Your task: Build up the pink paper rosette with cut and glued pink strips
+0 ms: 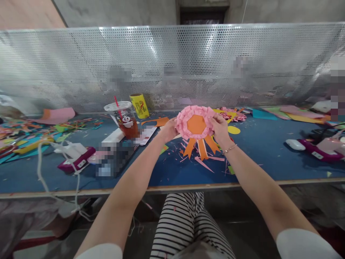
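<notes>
Above the blue table [265,153], left hand [170,130] and right hand [221,127] grip a pink rosette [196,124], its back hidden.

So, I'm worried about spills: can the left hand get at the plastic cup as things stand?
Probably yes, if the left hand lets go of the pink rosette; only flat paper seems to lie between that hand and the plastic cup.

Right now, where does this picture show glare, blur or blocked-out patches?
Head view: glare streaks the mesh; head view, far left: scraps look smeared; head view, over the mesh and beside the cup: pixelation hides detail; head view, centre: the rosette looks fairly clear.
</notes>
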A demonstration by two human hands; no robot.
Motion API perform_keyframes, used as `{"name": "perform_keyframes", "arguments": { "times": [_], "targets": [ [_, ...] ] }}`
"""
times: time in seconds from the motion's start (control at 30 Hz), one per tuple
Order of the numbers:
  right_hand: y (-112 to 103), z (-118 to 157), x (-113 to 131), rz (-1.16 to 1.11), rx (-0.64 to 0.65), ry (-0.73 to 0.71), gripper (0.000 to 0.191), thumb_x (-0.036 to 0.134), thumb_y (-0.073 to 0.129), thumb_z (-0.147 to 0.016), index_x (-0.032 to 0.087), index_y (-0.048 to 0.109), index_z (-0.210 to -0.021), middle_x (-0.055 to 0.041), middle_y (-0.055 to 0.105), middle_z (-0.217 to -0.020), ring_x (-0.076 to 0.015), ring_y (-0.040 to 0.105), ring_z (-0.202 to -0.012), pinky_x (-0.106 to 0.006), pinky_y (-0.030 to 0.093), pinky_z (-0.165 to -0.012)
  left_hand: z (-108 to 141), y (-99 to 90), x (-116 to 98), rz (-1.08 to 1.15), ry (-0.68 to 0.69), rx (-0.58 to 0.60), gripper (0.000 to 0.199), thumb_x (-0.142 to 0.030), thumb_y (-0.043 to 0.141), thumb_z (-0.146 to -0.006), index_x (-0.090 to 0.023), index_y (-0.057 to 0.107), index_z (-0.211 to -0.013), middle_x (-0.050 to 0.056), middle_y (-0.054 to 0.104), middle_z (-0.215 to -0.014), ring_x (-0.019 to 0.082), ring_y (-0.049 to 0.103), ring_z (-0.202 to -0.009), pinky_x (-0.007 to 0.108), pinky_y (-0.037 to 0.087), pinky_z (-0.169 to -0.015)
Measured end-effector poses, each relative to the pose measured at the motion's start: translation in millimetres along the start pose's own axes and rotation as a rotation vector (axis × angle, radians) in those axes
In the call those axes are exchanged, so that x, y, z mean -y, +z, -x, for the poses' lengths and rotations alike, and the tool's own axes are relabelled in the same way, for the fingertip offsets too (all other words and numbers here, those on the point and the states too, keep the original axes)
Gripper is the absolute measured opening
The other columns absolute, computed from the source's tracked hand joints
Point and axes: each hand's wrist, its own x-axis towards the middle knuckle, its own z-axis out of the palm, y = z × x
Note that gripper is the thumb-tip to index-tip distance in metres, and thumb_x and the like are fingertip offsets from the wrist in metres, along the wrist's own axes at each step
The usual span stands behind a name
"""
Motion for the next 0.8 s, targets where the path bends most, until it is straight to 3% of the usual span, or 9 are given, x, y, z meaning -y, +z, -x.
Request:
{"name": "perform_keyframes", "arguments": {
  "times": [0.1, 0.23, 0.5, 0.67, 0.8],
  "targets": [
    [0.3, -0.6, -2.4, 0.034, -0.001, -0.082, 0.027, 0.042, 0.065, -0.066, 0.019, 0.05, -0.061, 0.0025, 0.047, -0.065, -0.0094, 0.048, -0.061, -0.024, 0.042, -0.053, -1.4, 1.4, 6.6, -0.024, 0.073, -0.089, 0.038, -0.023, 0.076, -0.054, -0.018, 0.055, -0.086, -0.003, 0.059, -0.072, 0.008, 0.056, -0.061, 0.024, 0.046, -0.063],
    [0.3, -2.1, -5.7, 0.049, 0.021, -0.131, 0.026, 0.039, 0.065, -0.066, 0.019, 0.051, -0.059, 0.0019, 0.046, -0.068, -0.0099, 0.047, -0.066, -0.024, 0.042, -0.059, 0.9, 3.8, 4.7, -0.099, 0.132, -0.125, 0.046, -0.016, 0.078, -0.048, -0.015, 0.055, -0.088, -0.001, 0.059, -0.077, 0.008, 0.058, -0.067, 0.024, 0.047, -0.069],
    [-0.1, -4.1, 4.2, 0.044, 0.048, -0.117, 0.019, 0.035, 0.066, -0.065, 0.02, 0.055, -0.062, 0.0007, 0.044, -0.077, -0.0097, 0.044, -0.069, -0.023, 0.042, -0.06, 9.1, 11.7, -10.4, -0.415, 0.387, -0.062, 0.055, -0.02, 0.074, -0.054, -0.021, 0.047, -0.102, -0.004, 0.055, -0.084, 0.008, 0.057, -0.073, 0.024, 0.049, -0.071],
    [-0.3, -1.4, 13.3, 0.092, 0.0, -0.147, 0.018, 0.034, 0.065, -0.066, 0.02, 0.055, -0.062, -0.0012, 0.046, -0.077, -0.0124, 0.044, -0.075, -0.024, 0.043, -0.064, 10.6, 17.5, -9.1, -0.529, 0.372, -0.116, 0.07, -0.024, 0.076, -0.051, -0.024, 0.039, -0.109, -0.002, 0.054, -0.088, 0.011, 0.058, -0.073, 0.025, 0.049, -0.066],
    [-1.5, -0.8, 18.5, 0.08, 0.037, -0.144, 0.017, 0.034, 0.067, -0.064, 0.021, 0.056, -0.063, -0.0033, 0.05, -0.087, -0.015, 0.046, -0.083, -0.027, 0.045, -0.066, 11.6, 22.7, -7.8, -0.59, 0.447, -0.142, 0.064, -0.022, 0.075, -0.052, -0.023, 0.038, -0.104, -0.001, 0.054, -0.089, 0.012, 0.058, -0.078, 0.025, 0.048, -0.067]
  ]
}}
